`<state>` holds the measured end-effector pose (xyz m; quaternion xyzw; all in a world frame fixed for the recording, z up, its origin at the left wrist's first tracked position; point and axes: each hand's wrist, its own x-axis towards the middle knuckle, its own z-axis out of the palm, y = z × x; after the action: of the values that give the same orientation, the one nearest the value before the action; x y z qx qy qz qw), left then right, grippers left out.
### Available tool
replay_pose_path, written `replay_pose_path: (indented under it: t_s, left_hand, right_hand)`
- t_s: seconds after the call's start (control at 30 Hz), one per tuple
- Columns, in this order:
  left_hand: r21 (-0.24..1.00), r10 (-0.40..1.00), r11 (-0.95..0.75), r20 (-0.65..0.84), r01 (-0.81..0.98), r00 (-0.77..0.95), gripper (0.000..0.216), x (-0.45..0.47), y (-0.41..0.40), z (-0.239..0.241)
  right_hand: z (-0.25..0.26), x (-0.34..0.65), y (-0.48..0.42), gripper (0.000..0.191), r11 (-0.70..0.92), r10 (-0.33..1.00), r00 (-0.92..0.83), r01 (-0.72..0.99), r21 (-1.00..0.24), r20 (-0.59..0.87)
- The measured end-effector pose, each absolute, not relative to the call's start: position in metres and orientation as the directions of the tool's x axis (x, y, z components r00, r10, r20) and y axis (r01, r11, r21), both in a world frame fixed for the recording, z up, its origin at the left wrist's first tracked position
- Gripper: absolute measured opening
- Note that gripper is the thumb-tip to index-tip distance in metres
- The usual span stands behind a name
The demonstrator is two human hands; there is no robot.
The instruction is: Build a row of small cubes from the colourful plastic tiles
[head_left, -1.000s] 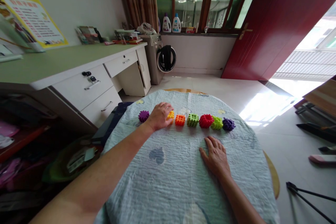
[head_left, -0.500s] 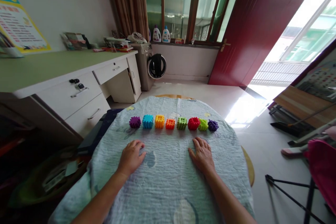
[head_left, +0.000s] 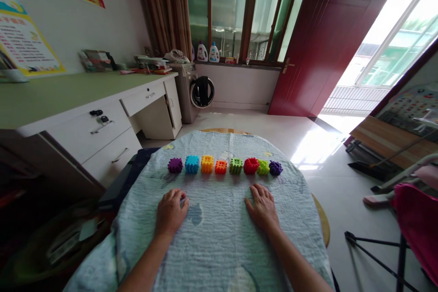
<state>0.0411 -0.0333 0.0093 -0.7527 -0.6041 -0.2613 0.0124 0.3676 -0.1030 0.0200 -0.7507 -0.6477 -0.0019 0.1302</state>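
While flat, hands (head_left: 170, 212) (head_left: 262, 207) amid bare cloth (head_left: 219, 242).

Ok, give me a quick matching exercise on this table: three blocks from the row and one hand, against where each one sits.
1 blue block
2 red block
3 orange block
4 left hand

A flat on the cloth, short of the row
B second from the row's left end
C third from the row's right end
D fourth from the row's left end

Pairs: 1-B, 2-C, 3-D, 4-A.
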Motion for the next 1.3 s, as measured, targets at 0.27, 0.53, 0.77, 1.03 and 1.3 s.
replay_pose_path:
  t_s: [0.27,0.53,0.77,1.03,1.3]
  left_hand:
    - [0.340,0.924,-0.250,0.363,0.907,0.119,0.008,0.045,-0.038,0.019]
    - [0.495,0.942,-0.208,0.335,0.844,0.036,0.016,0.046,-0.032,0.020]
    - [0.786,0.971,-0.018,0.162,0.618,-0.178,0.063,0.070,0.022,0.020]
    - [0.742,0.937,0.015,0.223,0.670,-0.269,0.063,0.088,0.046,0.011]
    - [0.706,0.912,0.170,0.152,0.688,-0.381,0.068,0.102,0.056,0.020]
  right_hand:
    - [0.015,0.371,-0.101,0.048,-0.112,0.972,0.146,0.976,-0.184,0.183]
    - [0.008,0.374,-0.100,0.048,-0.095,0.969,0.130,0.981,-0.168,0.211]
    - [-0.003,0.380,-0.098,0.050,-0.073,0.964,0.117,0.980,-0.185,0.237]
    - [-0.010,0.385,-0.100,0.047,-0.042,0.953,0.106,0.974,-0.222,0.285]
    - [-0.013,0.390,-0.101,0.044,-0.002,0.948,0.092,0.960,-0.282,0.306]
